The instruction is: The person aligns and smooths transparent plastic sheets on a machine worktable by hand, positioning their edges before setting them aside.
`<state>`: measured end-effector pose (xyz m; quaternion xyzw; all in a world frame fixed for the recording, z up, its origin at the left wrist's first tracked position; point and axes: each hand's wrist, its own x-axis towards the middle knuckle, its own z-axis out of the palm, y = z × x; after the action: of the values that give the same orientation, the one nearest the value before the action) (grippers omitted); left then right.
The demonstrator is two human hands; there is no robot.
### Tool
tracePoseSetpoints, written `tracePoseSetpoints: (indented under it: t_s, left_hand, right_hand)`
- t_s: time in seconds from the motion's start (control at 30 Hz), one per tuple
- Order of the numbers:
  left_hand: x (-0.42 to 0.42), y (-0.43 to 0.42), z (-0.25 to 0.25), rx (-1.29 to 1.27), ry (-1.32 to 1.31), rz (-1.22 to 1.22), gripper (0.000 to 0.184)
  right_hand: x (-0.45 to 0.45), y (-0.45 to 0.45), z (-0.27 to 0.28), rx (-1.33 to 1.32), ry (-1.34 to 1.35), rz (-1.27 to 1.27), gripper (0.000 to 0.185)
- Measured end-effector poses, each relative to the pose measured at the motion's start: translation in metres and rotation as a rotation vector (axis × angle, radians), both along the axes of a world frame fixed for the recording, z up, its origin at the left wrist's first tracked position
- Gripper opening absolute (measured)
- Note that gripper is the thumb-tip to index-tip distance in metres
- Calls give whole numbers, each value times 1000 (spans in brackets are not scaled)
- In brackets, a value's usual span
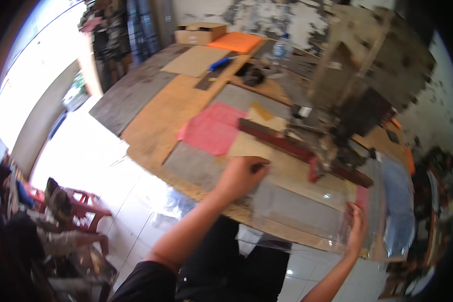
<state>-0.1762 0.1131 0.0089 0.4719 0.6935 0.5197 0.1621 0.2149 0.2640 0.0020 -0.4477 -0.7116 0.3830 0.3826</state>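
Observation:
My left hand (246, 176) is closed over the left part of the work surface, beside a pale yellow sheet (259, 151); whatever its fingers pinch is too small to make out. At the right, my right hand (356, 226) has its fingers at the edge of a clear plastic sheet (307, 214) that lies flat near the front edge. Above the sheets stands a machine with a long dark red bar (282, 142), beyond both hands. A pink sheet (214, 128) lies to the left of the bar.
A cardboard box (200, 34), an orange sheet (236, 43), a blue tool (220, 63) and a plastic bottle (282, 46) are at the back. Stacked clear plastic (396, 201) lies at the right. A red stool (85, 206) stands on the floor at left.

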Motion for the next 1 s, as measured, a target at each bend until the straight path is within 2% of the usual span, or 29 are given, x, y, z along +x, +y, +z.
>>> tracePoseSetpoints:
  t_s: [0.07, 0.13, 0.2, 0.27, 0.47, 0.6, 0.67, 0.8, 0.87, 0.93, 1.0]
  left_hand:
    - [-2, -1, 0, -17, -21, -30, 26]
    - [-2, -5, 2, -29, -30, -29, 24]
    - [-5, 0, -11, 78, 1, -44, 26]
    - [-5, 0, -12, 129, 29, -38, 25]
    - [-4, 2, -14, 119, 21, -44, 24]
    - [-4, 2, -16, 107, 26, -51, 25]
    - [-4, -1, -16, 117, -17, -32, 24]
    - [-6, -2, -16, 118, -27, -64, 22]
    - [-6, -11, -4, 98, -108, -103, 40]
    - [-9, -23, 9, 112, -253, -216, 62]
    - [1, -42, 20, 84, -437, -299, 62]
  right_hand:
    - [6, 7, -6, 27, -17, 21, 50]
    - [17, 15, -12, 84, -145, 29, 52]
    - [20, 27, -18, -30, -81, 38, 56]
    - [28, 42, -22, -45, -42, 76, 51]
    - [2, 17, 20, -65, -172, 50, 44]
    - [23, 67, -18, 86, -261, 105, 45]
    - [24, 55, -14, 88, -56, 49, 42]
    - [3, -20, 9, 26, 123, -176, 36]
    - [0, -55, 11, 55, 183, -253, 34]
    - [5, -80, 3, 78, 299, -169, 36]
    - [8, -95, -1, 143, 355, -203, 33]
